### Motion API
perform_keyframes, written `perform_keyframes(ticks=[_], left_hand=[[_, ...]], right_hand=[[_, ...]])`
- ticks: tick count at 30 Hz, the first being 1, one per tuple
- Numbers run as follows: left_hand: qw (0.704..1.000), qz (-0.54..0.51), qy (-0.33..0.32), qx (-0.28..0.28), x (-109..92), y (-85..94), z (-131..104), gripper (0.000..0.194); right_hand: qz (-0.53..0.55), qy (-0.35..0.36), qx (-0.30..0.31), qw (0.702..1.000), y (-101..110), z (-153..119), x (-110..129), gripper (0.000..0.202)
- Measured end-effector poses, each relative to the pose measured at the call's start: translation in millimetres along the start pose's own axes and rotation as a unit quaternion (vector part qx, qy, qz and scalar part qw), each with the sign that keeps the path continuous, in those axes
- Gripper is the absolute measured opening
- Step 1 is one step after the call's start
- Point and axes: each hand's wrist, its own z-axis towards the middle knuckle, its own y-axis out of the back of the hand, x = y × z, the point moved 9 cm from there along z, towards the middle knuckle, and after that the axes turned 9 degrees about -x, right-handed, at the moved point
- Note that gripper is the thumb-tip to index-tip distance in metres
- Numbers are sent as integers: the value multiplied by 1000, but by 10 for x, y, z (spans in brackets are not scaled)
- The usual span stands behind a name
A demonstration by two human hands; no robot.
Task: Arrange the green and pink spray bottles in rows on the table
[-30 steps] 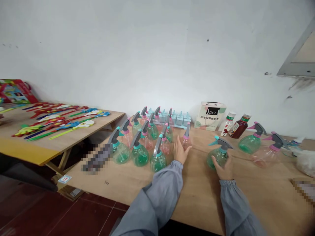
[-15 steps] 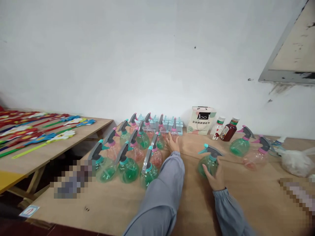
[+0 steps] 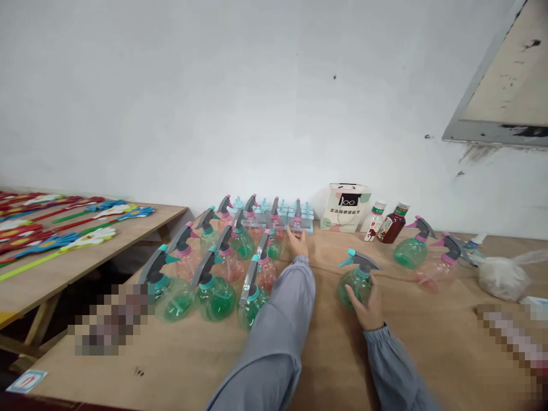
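Note:
My left hand (image 3: pixel 297 244) reaches to the back of the brown table, its thumb and fingers on both sides of a pink spray bottle (image 3: pixel 298 221) at the right end of the back row. In my right hand (image 3: pixel 370 305) is a green spray bottle (image 3: pixel 351 286), upright, its turquoise nozzle pointing left. Left of my left arm stand several more green and pink spray bottles (image 3: pixel 216 298) with grey trigger heads. A green spray bottle (image 3: pixel 410 252) and a pink spray bottle (image 3: pixel 434 273) stand to the right of my right hand.
Light-blue plastic racks (image 3: pixel 310 220) line the wall behind the bottles. A printed paper bag (image 3: pixel 346 211), a white bottle (image 3: pixel 374 222) and a dark red bottle (image 3: pixel 393 224) stand at the back. A plastic bag (image 3: pixel 503 278) lies right. Colourful hand-shaped sticks (image 3: pixel 92 240) cover the left table.
My left thumb and fingers have come around the pink spray bottle at the back. My right hand keeps hold of the green one. The whole view has shifted slightly.

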Motion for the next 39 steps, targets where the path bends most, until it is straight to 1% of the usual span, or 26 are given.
perform_keyframes(ticks=[2,3,4,6,8,10,11,12,14,16,17,19,20,22,24,25,27,28,30,32,34,36,37,39], left_hand=[[999,-40,-11,15,-132,42,-168,37],[998,-60,-21,27,-208,75,-274,33],[996,-77,-29,35,-279,127,-389,38],[993,-104,-45,45,-404,288,-631,50],[987,-131,-67,63,-523,479,-877,51],[974,-146,-114,131,-668,604,-1138,44],[967,-126,-141,169,-724,646,-1264,50],[960,-98,-167,204,-765,679,-1377,64],[950,-35,-196,240,-782,745,-1515,90],[952,0,-197,235,-755,819,-1535,101],[955,4,-191,226,-739,851,-1518,103],[960,-7,-178,214,-716,895,-1469,101],[962,-19,-174,212,-713,909,-1443,96],[961,-49,-172,213,-731,937,-1397,78],[959,-75,-181,207,-770,990,-1349,58],[958,-84,-187,202,-791,1026,-1325,51],[959,-102,-184,190,-801,1108,-1265,42],[960,-112,-173,188,-787,1145,-1231,41],[961,-141,-132,196,-729,1199,-1168,44],[959,-164,-89,215,-660,1229,-1126,50],[956,-175,-65,225,-617,1263,-1101,53],[960,-174,-58,213,-598,1323,-1073,45],[962,-173,-57,203,-600,1356,-1061,38],[964,-172,-62,194,-632,1403,-1051,23]], right_hand=[[5,-2,7,1000,-32,-18,26,72],[8,-3,11,1000,-49,-29,44,73],[11,0,14,1000,-65,-41,72,72],[19,9,22,1000,-97,-65,145,68],[28,19,29,999,-124,-93,229,64],[36,27,30,999,-145,-130,310,63],[41,32,32,998,-159,-156,352,63],[47,40,37,997,-175,-186,393,64],[60,52,53,995,-212,-249,465,66],[74,63,72,993,-234,-297,531,67],[82,69,80,991,-232,-311,567,65],[102,94,92,986,-202,-322,670,53],[115,110,95,983,-174,-322,733,45],[144,128,98,976,-108,-304,833,32],[160,119,94,975,-43,-249,854,26],[157,107,87,978,-11,-202,823,24],[129,86,56,986,82,-67,687,22],[109,75,31,991,149,22,579,22],[66,48,-34,996,325,232,284,24],[27,5,-110,994,547,458,-98,32],[-10,-43,-184,982,791,667,-501,46],[-56,-71,-244,966,1023,843,-846,58],[-98,-75,-263,957,1119,920,-982,63],[-155,-114,-269,944,1237,1041,-1289,76]])
